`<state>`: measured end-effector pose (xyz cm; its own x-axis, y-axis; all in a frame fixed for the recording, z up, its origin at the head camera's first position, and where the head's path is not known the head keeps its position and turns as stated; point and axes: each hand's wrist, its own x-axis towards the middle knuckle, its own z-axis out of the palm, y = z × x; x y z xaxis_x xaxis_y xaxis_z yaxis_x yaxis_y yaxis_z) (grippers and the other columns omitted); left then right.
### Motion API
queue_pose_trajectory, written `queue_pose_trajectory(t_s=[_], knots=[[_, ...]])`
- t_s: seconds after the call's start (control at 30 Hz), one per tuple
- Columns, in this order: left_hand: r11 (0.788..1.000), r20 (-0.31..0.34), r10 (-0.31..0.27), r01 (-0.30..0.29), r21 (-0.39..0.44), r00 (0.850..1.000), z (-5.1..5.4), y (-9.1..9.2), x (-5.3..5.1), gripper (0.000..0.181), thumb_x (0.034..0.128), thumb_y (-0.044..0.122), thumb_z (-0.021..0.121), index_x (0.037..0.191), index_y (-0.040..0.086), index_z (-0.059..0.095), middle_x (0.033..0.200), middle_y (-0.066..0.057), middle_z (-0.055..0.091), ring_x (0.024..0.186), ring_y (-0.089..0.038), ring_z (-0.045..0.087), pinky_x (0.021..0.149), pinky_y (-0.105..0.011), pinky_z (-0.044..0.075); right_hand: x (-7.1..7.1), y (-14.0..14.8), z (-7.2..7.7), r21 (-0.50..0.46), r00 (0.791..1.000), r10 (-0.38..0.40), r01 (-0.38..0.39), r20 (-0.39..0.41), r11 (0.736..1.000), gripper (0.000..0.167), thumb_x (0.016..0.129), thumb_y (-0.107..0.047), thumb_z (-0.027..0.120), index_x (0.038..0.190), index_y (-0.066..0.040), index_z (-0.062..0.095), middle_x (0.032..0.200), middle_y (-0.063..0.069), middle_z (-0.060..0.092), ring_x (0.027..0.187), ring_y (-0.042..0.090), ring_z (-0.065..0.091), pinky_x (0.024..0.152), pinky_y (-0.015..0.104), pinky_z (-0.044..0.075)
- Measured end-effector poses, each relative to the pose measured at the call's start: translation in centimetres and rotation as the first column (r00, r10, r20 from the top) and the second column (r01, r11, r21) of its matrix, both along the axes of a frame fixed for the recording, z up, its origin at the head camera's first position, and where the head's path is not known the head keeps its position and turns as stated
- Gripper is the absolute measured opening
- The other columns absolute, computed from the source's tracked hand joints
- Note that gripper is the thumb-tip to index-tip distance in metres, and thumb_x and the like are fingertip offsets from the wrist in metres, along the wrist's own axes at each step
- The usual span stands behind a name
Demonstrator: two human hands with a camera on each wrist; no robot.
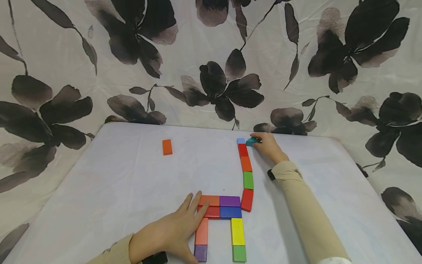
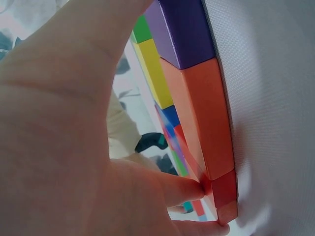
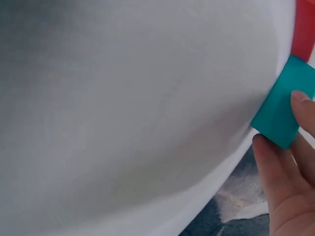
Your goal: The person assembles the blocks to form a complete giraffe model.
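My right hand (image 1: 269,146) pinches a teal block (image 3: 281,108) between thumb and fingers, by the top of a column of blocks. That column runs from a light blue block (image 1: 241,140) through a red block (image 1: 242,150), an orange block (image 1: 245,164) and a green block (image 1: 248,180) to a lower red block (image 1: 247,200). With fingers spread and fairly straight, my left hand (image 1: 171,231) rests at the left of a block figure, touching its orange block (image 1: 212,200) and red block (image 1: 213,212). Beside these lie a purple block (image 1: 229,201) and a blue block (image 1: 230,212).
Below the blue block are a yellow block (image 1: 237,231) and a green one; on the left leg, a salmon block (image 1: 202,234) and a purple one. A lone orange block (image 1: 167,147) lies at the far left of the white table (image 1: 132,176). Floral cloth (image 1: 217,55) hangs behind.
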<state>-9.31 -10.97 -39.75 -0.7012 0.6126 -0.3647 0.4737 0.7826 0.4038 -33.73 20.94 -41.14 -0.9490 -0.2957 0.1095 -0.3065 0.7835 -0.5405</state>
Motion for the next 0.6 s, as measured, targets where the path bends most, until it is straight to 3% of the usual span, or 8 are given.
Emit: queue_pose_trajectory(t_s=[0.2,0.43,0.6], knots=[[1.000,-0.004,-0.003,0.003,0.007,1.000,0.0,0.0,0.1,0.136,0.0561,0.081,0.075,0.159,0.011,0.021,0.165,-0.017,-0.003,0.148,-0.045,0.008,0.093,-0.054,0.049,0.9,-0.2,2.0,0.019,0.999,-0.016,0.016,0.037,1.000,0.049,0.097,-0.015,0.064,0.140,0.004,0.051,0.137,0.023,0.055,0.123,0.040,0.052,0.103,0.053,0.042],[1.000,0.003,0.004,-0.004,0.012,1.000,0.3,-0.1,0.1,0.133,0.0577,0.079,0.076,0.159,0.011,0.021,0.165,-0.016,-0.003,0.147,-0.045,0.009,0.091,-0.053,0.051,2.9,-1.2,5.9,0.054,0.996,0.056,-0.053,-0.074,0.997,0.054,0.099,-0.019,0.060,0.144,0.006,0.044,0.145,0.025,0.046,0.136,0.039,0.041,0.112,0.055,0.030],[0.999,0.023,0.033,-0.033,0.004,0.999,0.5,0.0,-0.1,0.128,0.0606,0.080,0.074,0.159,0.015,0.023,0.165,-0.014,0.000,0.148,-0.041,0.012,0.092,-0.055,0.050,5.7,-1.5,7.7,0.064,0.982,0.130,-0.123,-0.136,0.990,0.058,0.099,-0.019,0.060,0.148,0.004,0.039,0.152,0.022,0.038,0.142,0.037,0.032,0.115,0.054,0.025]])
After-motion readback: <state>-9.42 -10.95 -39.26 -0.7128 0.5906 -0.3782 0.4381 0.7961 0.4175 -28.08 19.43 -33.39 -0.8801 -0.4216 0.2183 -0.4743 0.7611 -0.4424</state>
